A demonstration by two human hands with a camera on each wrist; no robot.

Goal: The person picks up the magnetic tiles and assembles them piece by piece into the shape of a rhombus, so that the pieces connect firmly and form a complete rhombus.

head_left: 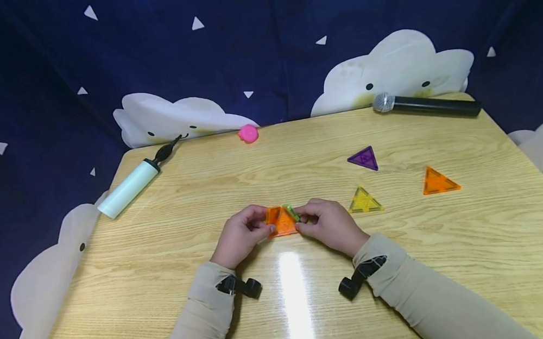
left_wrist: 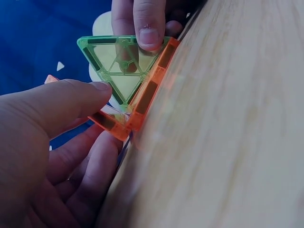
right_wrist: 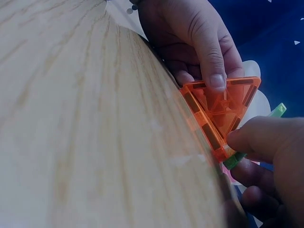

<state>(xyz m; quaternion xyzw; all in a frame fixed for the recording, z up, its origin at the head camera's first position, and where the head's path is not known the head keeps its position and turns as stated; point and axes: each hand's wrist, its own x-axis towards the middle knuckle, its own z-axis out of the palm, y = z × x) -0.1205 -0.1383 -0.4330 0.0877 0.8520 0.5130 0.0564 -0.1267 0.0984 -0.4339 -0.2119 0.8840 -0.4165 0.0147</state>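
A wood-grain table (head_left: 161, 245) bears triangular tiles (head_left: 365, 202), a pump (head_left: 129, 188), microphone (head_left: 434, 106) and pink disc (head_left: 249, 133).

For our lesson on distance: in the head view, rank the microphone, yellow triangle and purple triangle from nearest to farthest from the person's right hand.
1. Yellow triangle: just right of the right hand.
2. Purple triangle: ahead and to the right.
3. Microphone: farthest back, toward the right.

It looks like an indoor play corner, whether in a home or a studio being unclear, judging by the wood-grain bench (head_left: 126, 292), the navy fabric backdrop (head_left: 259, 45) printed with white clouds (head_left: 394, 67) and triangles (head_left: 197, 24), the translucent triangular tiles (head_left: 284, 225), the hand pump (head_left: 130, 188) and the microphone (head_left: 429, 106).
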